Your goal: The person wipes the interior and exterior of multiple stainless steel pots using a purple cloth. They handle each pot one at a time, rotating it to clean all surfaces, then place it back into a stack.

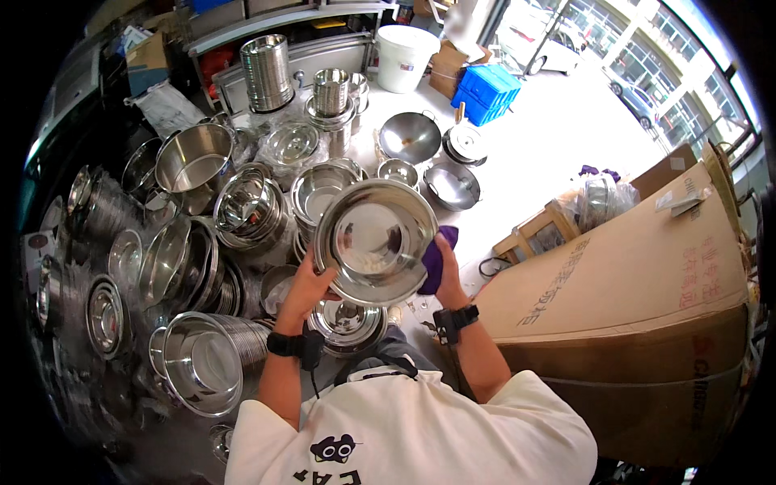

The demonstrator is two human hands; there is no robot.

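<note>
A round stainless steel basin (376, 242) is held up in front of me, its open side facing my view. My left hand (308, 286) grips its lower left rim, thumb over the edge. At the right rim, my right hand (447, 273) presses a purple cloth (431, 265) against the basin's side. Behind the basin stands a stack of steel basins (318, 191). Below it, near my feet, lies another stack of round steel pieces (347, 324).
Stacked steel pots (203, 364) and basins (245, 206) crowd the left. Woks (410, 138), a white bucket (406, 57) and blue crates (485, 94) stand ahead. A large cardboard box (606, 273) borders the right, beside a wooden frame (545, 227).
</note>
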